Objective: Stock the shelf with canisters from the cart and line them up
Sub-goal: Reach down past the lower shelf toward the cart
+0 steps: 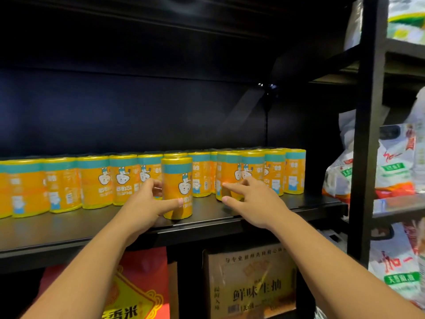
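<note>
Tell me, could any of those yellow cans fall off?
Maybe. The front canister that the left hand grips stands near the shelf edge, ahead of the row, so a slip could tip it off. The right hand touches a second canister packed against others; a hard nudge might topple them.

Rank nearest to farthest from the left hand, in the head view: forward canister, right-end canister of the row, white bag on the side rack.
1. forward canister: gripped by the left hand, out front.
2. right-end canister: row's far right.
3. white bag: side rack, farther right.
</note>
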